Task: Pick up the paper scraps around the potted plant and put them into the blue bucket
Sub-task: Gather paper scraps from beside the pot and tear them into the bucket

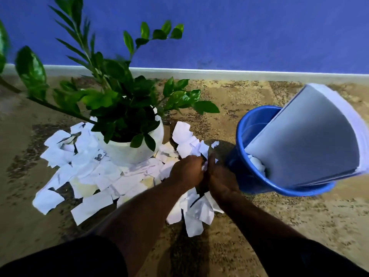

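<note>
White paper scraps (93, 204) lie spread on the floor in front of and to both sides of a white round pot (129, 148) holding a leafy green plant (111, 92). My left hand (186, 172) and my right hand (219, 180) are pressed together just right of the pot, both closed around a bunch of scraps (189, 140) that sticks up above the fingers. More scraps (196, 214) lie under my wrists. The blue bucket (249, 176) stands at the right, a thick stack of white sheets (311, 136) leaning out of it, crumpled paper inside.
A blue wall with a pale skirting board (239, 73) runs behind everything. The floor is a mottled tan and brown carpet (299, 226). Long plant stems (40, 102) reach out to the left. My dark sleeves fill the bottom edge.
</note>
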Tool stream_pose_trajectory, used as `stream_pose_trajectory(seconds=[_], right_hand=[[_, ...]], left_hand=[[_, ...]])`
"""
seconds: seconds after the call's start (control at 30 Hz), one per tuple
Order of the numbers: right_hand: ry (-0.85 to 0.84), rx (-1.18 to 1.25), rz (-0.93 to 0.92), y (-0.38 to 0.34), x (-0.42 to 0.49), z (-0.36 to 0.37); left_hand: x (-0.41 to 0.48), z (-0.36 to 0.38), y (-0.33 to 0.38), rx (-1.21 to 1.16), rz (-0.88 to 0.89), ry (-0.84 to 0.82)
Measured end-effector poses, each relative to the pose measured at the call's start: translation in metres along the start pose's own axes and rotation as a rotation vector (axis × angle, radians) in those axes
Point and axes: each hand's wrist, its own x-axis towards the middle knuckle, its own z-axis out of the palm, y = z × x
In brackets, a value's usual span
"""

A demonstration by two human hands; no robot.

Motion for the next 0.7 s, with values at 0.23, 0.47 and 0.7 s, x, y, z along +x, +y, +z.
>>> stream_pose_trajectory(seconds=[0.23, 0.47, 0.7], right_hand=[[-0.026, 0.486, 0.113, -0.01, -0.011, -0.01], [0.17, 0.274, -0.066, -0.031, -0.028, -0.024], [0.313, 0.127, -0.113, -0.036, -0.049, -0.084]], left_hand=[[0.003, -0.014, -0.003, -0.02, -0.001, 0.09], [-0.015, -0.044, -0.012, 0.056, -0.044, 0.171], [-0.027, -0.092, 0.029, -0.041, 0.092, 0.403]])
